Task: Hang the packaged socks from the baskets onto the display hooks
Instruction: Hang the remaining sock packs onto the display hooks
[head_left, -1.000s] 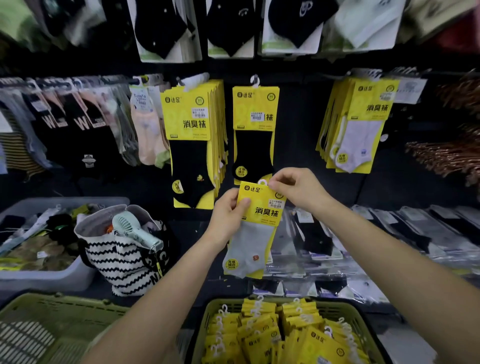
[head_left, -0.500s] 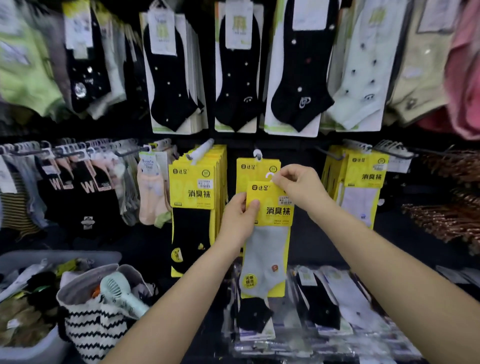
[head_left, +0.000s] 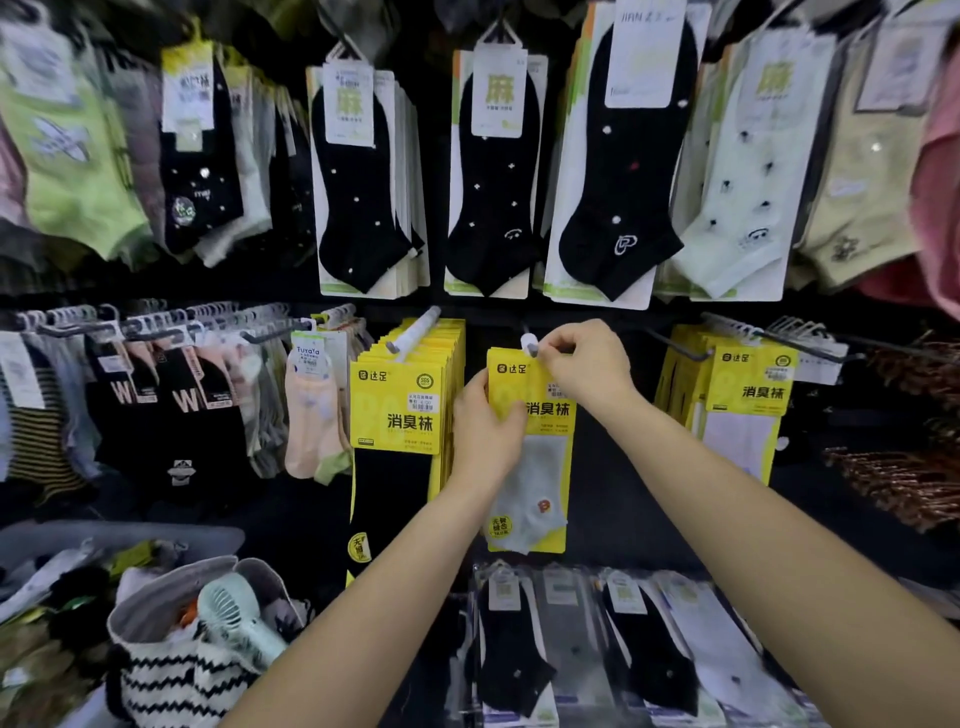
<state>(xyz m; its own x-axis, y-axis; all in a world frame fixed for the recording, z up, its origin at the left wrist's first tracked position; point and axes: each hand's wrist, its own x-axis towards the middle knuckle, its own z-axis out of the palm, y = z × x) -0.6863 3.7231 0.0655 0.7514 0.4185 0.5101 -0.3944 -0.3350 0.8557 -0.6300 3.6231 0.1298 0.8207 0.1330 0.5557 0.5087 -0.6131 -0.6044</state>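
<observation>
Gripping one yellow sock pack (head_left: 540, 483), two hands (head_left: 485, 434) (head_left: 587, 371).

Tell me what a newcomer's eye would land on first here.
Dead centre is the yellow card pack with a grey sock, gripped at its side by the left hand while the right hand pinches its white hanger tab. Next comes the row of black ankle socks on white cards hanging above.

Shop, packaged socks (head_left: 530, 447) on display hooks (head_left: 680, 347)

The pack (head_left: 550, 415) is glossy card (sock (head_left: 535, 483): matt cloth).
</observation>
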